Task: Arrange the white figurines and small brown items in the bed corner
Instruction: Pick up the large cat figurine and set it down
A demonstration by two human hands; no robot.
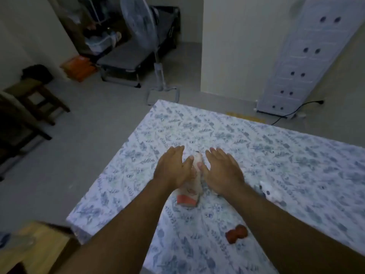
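Note:
A white figurine with an orange base [192,191] lies on the floral bed sheet [256,147], near the bed's far-left corner. My left hand [173,168] and my right hand [221,169] rest flat on either side of it, fingers spread, both thumbs touching its upper part. A second white figurine with grey marks [271,193] lies just right of my right wrist. A small brown-red lumpy item [236,233] sits on the sheet nearer to me, under my right forearm's right side.
The bed's left edge drops to a grey floor [88,155]. A standing fan [147,36] and a folding cot [126,58] stand beyond the bed. A white drawer tower [304,62] leans at the right. A wooden surface [35,248] sits at bottom left.

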